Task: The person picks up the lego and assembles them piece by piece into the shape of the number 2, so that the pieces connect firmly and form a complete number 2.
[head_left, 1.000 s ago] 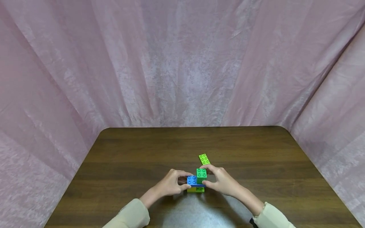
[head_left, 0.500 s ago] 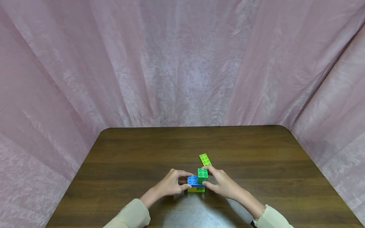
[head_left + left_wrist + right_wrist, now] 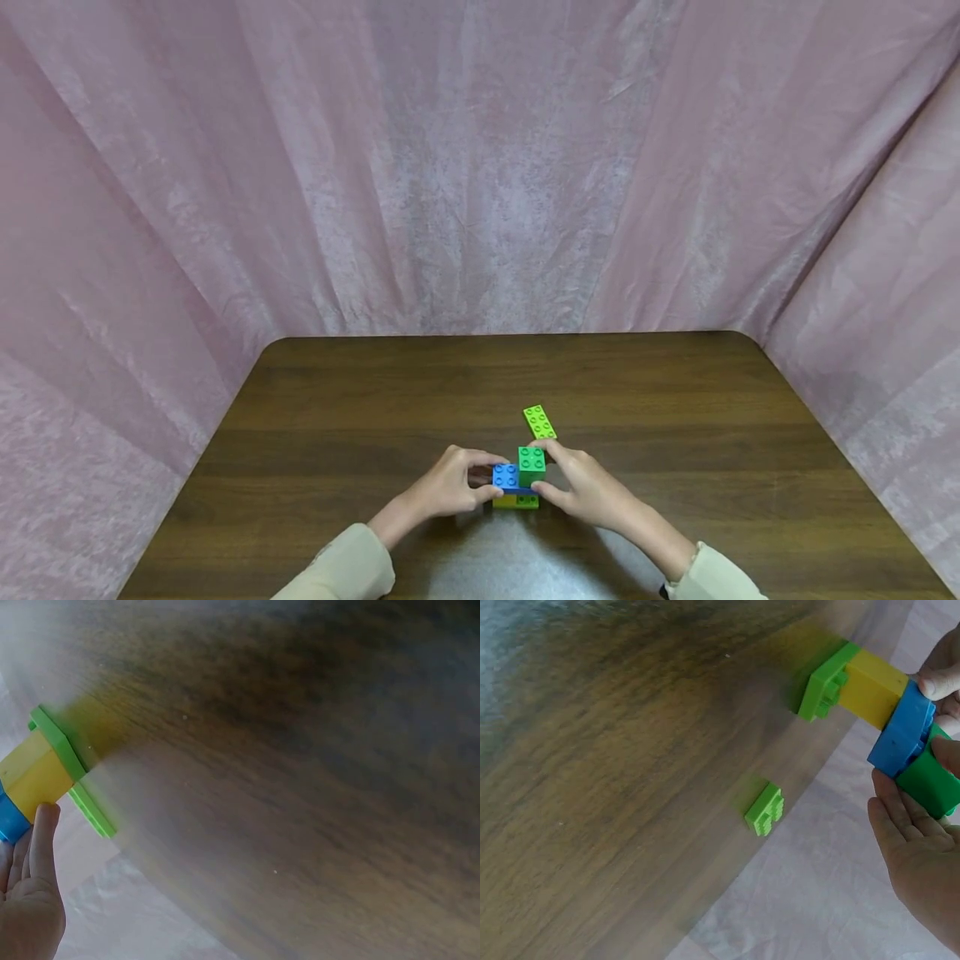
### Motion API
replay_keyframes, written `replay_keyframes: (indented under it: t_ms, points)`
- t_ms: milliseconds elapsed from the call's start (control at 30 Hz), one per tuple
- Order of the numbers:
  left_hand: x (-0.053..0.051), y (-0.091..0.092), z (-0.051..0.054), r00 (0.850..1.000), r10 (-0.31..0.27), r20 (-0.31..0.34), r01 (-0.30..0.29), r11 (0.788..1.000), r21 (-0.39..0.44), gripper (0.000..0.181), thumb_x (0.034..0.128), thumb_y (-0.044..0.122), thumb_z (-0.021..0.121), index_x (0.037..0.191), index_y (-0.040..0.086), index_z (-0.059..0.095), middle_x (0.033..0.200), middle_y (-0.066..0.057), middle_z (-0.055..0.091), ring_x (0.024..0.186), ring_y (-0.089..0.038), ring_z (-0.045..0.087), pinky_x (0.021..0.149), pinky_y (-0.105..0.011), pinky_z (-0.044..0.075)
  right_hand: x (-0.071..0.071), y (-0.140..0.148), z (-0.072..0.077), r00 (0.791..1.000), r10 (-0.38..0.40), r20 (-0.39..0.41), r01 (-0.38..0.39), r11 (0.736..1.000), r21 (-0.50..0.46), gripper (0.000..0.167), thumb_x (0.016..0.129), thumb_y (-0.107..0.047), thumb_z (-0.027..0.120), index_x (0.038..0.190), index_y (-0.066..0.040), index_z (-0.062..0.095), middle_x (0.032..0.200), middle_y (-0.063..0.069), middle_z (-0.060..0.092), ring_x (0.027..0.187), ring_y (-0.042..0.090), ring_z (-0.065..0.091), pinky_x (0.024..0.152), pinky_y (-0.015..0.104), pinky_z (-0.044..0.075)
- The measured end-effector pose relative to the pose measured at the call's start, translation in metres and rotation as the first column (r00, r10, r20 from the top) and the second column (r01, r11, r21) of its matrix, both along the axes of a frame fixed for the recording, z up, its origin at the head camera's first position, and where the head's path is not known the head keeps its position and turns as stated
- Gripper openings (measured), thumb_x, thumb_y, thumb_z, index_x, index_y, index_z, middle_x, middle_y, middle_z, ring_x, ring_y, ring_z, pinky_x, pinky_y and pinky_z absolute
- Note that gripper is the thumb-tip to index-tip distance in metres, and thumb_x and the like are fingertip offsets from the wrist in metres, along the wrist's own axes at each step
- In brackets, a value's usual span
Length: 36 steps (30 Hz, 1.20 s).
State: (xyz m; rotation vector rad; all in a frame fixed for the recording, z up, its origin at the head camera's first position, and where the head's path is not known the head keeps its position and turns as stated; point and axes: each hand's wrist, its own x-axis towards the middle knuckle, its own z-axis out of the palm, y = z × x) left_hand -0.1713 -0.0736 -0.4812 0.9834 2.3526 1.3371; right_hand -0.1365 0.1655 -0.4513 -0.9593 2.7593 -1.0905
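Observation:
A small tower of toy building bricks stands on the table between both hands. At its base lies a light green plate (image 3: 825, 682), carrying a yellow brick (image 3: 871, 688). On that sits a blue brick (image 3: 505, 476), which my left hand (image 3: 450, 483) pinches from the left between thumb and fingers. A green brick (image 3: 532, 467) tops the right half of the blue one, and my right hand (image 3: 592, 487) grips it between thumb and fingers. In the head view the yellow brick is mostly hidden beneath the blue one.
A loose light green plate (image 3: 539, 421) lies behind the tower, studs up. The brown wooden table (image 3: 337, 400) has rounded far corners, and a pink curtain (image 3: 480, 167) hangs behind it and at the sides.
Both hands keep their hold on the tower, which stays almost in place. The right hand's fingers have shifted slightly, and more of the loose plate shows behind them.

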Motion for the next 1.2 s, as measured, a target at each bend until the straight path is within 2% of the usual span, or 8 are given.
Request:
replay_keyframes:
  t_ms: [267,467,567,733,1000,1067,1200]
  points:
    - [-0.004,-0.001,0.001,1.000,0.008,-0.026,-0.009,1.000,-0.002,0.032,0.0845,0.002,0.072,0.115,-0.004,0.067,0.105,-0.020,0.073,0.094,-0.022,0.073,0.077,-0.014,0.055,-0.007,-0.001,-0.002,0.998,0.018,-0.060,-0.019,1.000,-0.017,0.040,0.089,-0.008,0.069,0.124,0.000,0.052,0.113,0.015,0.070,0.102,0.029,0.070,0.086,0.043,0.057]
    - [-0.005,-0.003,0.002,1.000,0.007,-0.030,-0.007,1.000,-0.001,0.033,0.0852,0.004,0.072,0.117,-0.004,0.067,0.106,-0.019,0.073,0.094,-0.022,0.073,0.076,-0.015,0.055,-0.012,-0.001,0.005,0.997,0.061,-0.040,-0.061,0.998,-0.001,0.038,0.089,-0.009,0.068,0.123,0.001,0.054,0.111,0.014,0.072,0.104,0.029,0.069,0.088,0.043,0.056]
    - [-0.005,-0.002,0.002,1.000,0.011,-0.022,-0.011,1.000,-0.002,0.034,0.0860,0.005,0.072,0.118,-0.004,0.066,0.107,-0.019,0.072,0.096,-0.023,0.072,0.076,-0.015,0.056,-0.013,0.001,0.011,0.997,0.068,-0.027,-0.067,0.997,0.036,0.036,0.089,-0.010,0.068,0.121,0.001,0.055,0.111,0.014,0.072,0.106,0.029,0.069,0.089,0.043,0.056]
    - [-0.002,0.001,-0.001,1.000,0.013,0.010,-0.013,1.000,0.011,0.034,0.0859,0.004,0.071,0.118,-0.004,0.066,0.107,-0.020,0.072,0.096,-0.023,0.072,0.076,-0.015,0.055,-0.012,0.003,0.017,0.998,0.061,0.030,-0.063,0.994,0.084,0.036,0.090,-0.012,0.068,0.121,0.001,0.056,0.110,0.013,0.072,0.107,0.029,0.068,0.089,0.044,0.056]
    - [0.000,0.003,-0.004,1.000,0.008,-0.013,-0.008,1.000,0.024,0.033,0.0854,0.003,0.071,0.117,-0.004,0.066,0.106,-0.021,0.072,0.095,-0.022,0.072,0.077,-0.015,0.055,-0.014,0.006,0.020,0.989,0.088,0.120,-0.097,0.993,0.067,0.044,0.090,-0.015,0.068,0.127,0.004,0.056,0.109,0.013,0.073,0.105,0.031,0.069,0.089,0.042,0.056]
    - [0.001,0.003,-0.006,1.000,0.015,-0.015,-0.015,1.000,0.017,0.033,0.0856,0.003,0.071,0.118,-0.004,0.066,0.107,-0.020,0.072,0.095,-0.021,0.072,0.076,-0.015,0.055,-0.014,0.007,0.019,0.988,0.086,0.127,-0.094,0.994,0.057,0.044,0.090,-0.016,0.068,0.128,0.003,0.056,0.109,0.013,0.073,0.106,0.032,0.069,0.090,0.043,0.056]
    - [0.003,0.001,-0.006,0.999,0.026,-0.029,-0.025,1.000,0.016,0.033,0.0853,0.003,0.071,0.117,-0.003,0.067,0.107,-0.019,0.073,0.095,-0.021,0.072,0.076,-0.015,0.055,-0.011,0.005,0.013,0.995,0.071,0.075,-0.075,0.996,0.057,0.044,0.090,-0.016,0.069,0.128,0.001,0.057,0.109,0.012,0.073,0.107,0.030,0.068,0.091,0.044,0.055]
